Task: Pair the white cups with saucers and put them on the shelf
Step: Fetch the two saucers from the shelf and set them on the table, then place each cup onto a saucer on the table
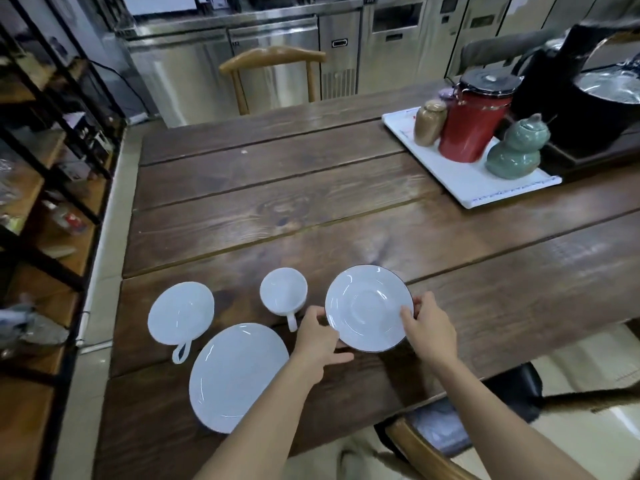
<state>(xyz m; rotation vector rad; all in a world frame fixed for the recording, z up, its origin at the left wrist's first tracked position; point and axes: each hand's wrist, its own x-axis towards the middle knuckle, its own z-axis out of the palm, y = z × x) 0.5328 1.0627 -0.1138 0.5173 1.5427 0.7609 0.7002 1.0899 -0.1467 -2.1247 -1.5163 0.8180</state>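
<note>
Both hands, left (317,336) and right (429,332), fingers clamped on dark-rimmed saucer (369,308), pairing underway; next, small cup (283,291) at nine o'clock.

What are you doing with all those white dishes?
A person is sorting cups and saucers on a wooden table. Both hands hold one dark-rimmed saucer: the left hand grips its left edge and the right hand grips its right edge. A small cup sits just left of it, with a wide cup further left and a bigger saucer in front. No cup rests on a saucer yet. The shelf stands at the left.
</note>
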